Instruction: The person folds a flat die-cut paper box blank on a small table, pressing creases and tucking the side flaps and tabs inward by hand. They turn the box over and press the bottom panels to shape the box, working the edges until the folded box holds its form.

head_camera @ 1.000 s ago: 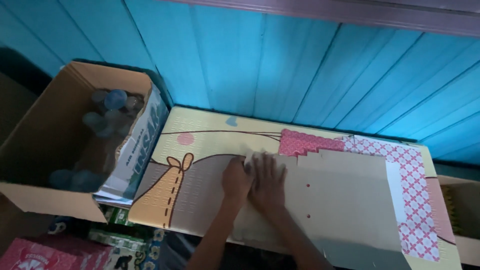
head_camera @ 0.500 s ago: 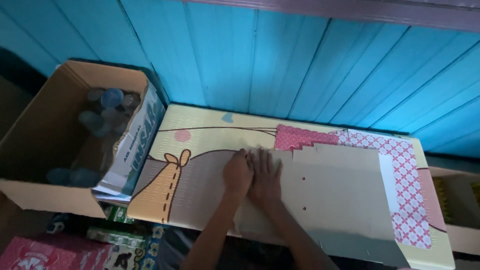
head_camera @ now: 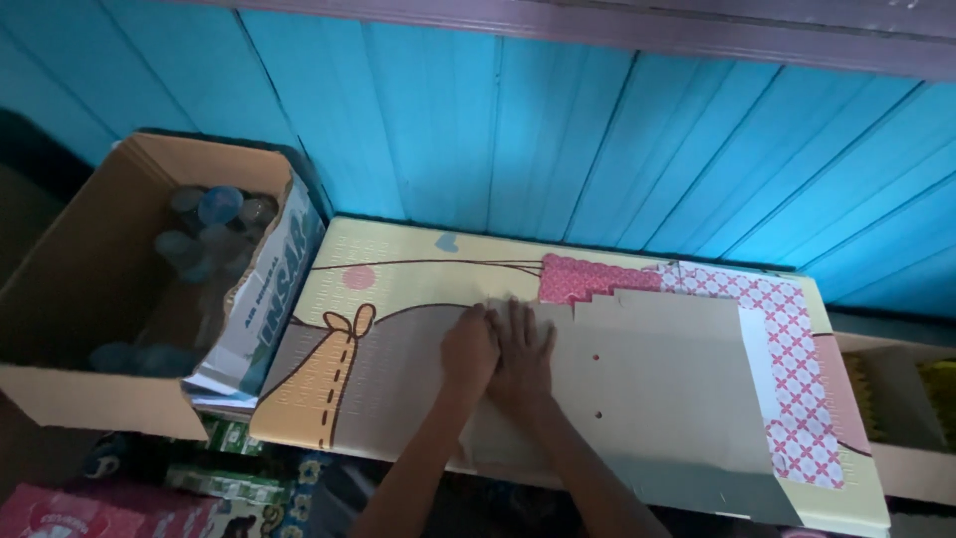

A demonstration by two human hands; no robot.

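Note:
A flat sheet of tan cardboard (head_camera: 657, 389) with two small holes lies on a yellow patterned mat (head_camera: 398, 279) that covers a low surface. My left hand (head_camera: 468, 349) and my right hand (head_camera: 523, 354) press side by side on the cardboard's left part, palms down, fingers pointing towards the blue wall. Neither hand grips anything. Under the cardboard's right end a red-and-white cross-patterned paper (head_camera: 787, 339) shows, with a pink patterned piece (head_camera: 588, 279) at its top edge.
An open cardboard box (head_camera: 110, 299) at the left holds several clear plastic bottles (head_camera: 214, 224). A blue plank wall (head_camera: 558, 139) stands close behind. Another box (head_camera: 896, 408) sits at the right edge. Colourful packages (head_camera: 209, 483) lie below the mat's front edge.
Both hands stay pressed on the cardboard at about the same spot. The view has shifted slightly; nothing else has moved.

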